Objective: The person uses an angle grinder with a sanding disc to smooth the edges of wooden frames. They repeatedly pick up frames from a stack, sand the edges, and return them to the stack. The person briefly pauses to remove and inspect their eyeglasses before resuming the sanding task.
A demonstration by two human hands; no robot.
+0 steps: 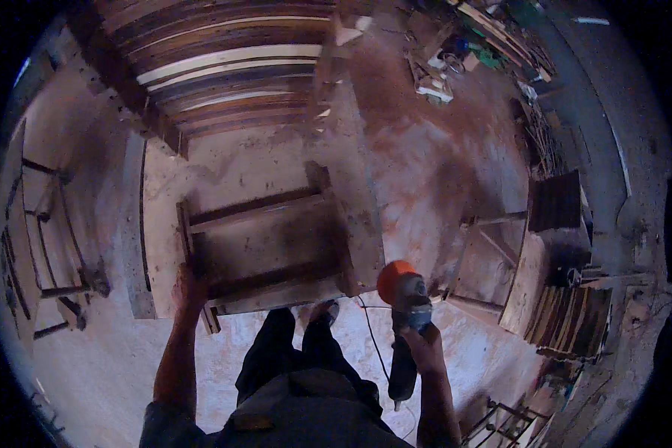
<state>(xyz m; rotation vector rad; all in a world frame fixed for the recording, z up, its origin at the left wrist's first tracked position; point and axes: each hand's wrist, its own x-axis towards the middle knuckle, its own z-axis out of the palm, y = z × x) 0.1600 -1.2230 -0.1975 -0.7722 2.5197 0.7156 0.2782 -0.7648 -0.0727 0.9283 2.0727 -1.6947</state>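
My right hand (424, 349) is wrapped round an angle grinder (409, 302) with an orange disc (396, 278) at its head. The tool is held in the air, to the right of the workbench (261, 160). A dark cord (372, 336) hangs near it. On the near part of the bench lies a dark wooden furniture frame (254, 210) with rails and short legs. My left hand (190, 291) grips the near left corner of this frame; its fingers are partly hidden in shadow. The disc and the frame are apart.
Boards (239, 56) lie stacked at the far end of the bench beside a heavy beam (123, 89). Wooden frames (56, 231) stand at the left. Stacked wood slats (571, 321) and another frame (481, 261) are at the right. Scrap (433, 86) litters the floor at the far right.
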